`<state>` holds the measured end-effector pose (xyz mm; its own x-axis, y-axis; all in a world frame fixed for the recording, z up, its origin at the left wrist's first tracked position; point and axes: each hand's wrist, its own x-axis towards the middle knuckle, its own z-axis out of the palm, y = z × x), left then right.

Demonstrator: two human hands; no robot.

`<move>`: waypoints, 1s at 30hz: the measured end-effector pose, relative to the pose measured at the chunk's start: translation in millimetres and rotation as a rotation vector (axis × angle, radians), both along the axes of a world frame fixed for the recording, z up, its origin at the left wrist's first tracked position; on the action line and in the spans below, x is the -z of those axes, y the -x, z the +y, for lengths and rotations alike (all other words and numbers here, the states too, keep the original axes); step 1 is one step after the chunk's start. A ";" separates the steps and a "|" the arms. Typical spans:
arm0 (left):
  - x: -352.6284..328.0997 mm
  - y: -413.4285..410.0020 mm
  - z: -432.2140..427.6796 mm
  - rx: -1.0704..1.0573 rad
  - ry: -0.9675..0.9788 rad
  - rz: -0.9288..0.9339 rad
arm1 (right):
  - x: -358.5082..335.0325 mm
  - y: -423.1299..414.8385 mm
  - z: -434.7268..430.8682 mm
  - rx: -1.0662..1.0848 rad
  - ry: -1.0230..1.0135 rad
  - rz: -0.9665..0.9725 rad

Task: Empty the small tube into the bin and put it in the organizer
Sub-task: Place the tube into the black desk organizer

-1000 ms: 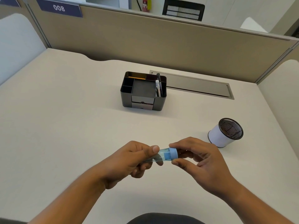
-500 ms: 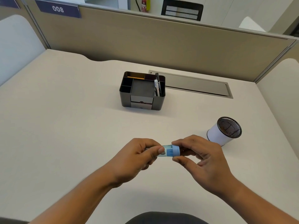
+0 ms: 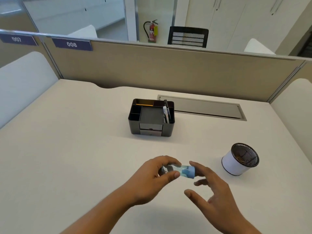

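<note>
From the head camera, the left hand (image 3: 154, 174) was closed around a small clear tube (image 3: 175, 169), thumb underneath and fingers curled over the top, holding it roughly level above the pale desk (image 3: 67, 149). The tube's blue cap (image 3: 190, 172) pointed toward the right hand (image 3: 212, 188), and something blue showed inside the tube just behind the cap. The right hand was spread loose with fingers apart; its forefinger lay just behind the cap, but whether it touched the cap could not be told, and it gripped nothing. Further back on the desk stood the black organizer (image 3: 151, 118), with a pencil (image 3: 143, 104) lying in its rear compartment and pens (image 3: 166, 112) leaning in its right-hand slot; its large middle compartment looked dark. To the right of the hands, well apart from the organizer, stood the small round bin (image 3: 239, 159), white-walled with a black mesh interior and a dark rim, tipped slightly toward the camera by the wide lens. A grey cable hatch (image 3: 202, 107) lay flush in the desk behind the organizer, before the beige partition (image 3: 168, 68).
</note>
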<state>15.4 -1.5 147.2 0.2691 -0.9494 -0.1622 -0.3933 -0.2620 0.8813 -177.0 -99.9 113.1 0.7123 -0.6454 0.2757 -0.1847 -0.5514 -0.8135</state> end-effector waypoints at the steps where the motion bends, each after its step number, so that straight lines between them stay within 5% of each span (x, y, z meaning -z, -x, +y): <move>1: -0.3 -7.1 -4.4 -0.026 0.018 -0.021 | 11.3 1.3 -1.5 0.030 -0.057 -0.004; 4: -0.1 -33.5 -18.1 -0.111 0.088 -0.086 | 52.9 13.0 -12.3 0.092 -0.089 0.097; 10: 9.9 -87.9 -65.4 -0.289 0.083 -0.336 | 113.3 37.0 -21.2 -0.055 0.200 0.435; 14: 17.7 -123.4 -103.8 -0.320 0.009 -0.468 | 129.6 36.4 -27.3 -0.093 0.463 0.386; 21: 39.3 -157.7 -139.2 -0.387 -0.084 -0.606 | 137.6 37.8 -32.8 -0.090 0.466 0.392; 30: 59.5 -162.0 -147.4 -0.388 -0.104 -0.484 | 135.1 37.4 -28.1 -0.063 0.438 0.434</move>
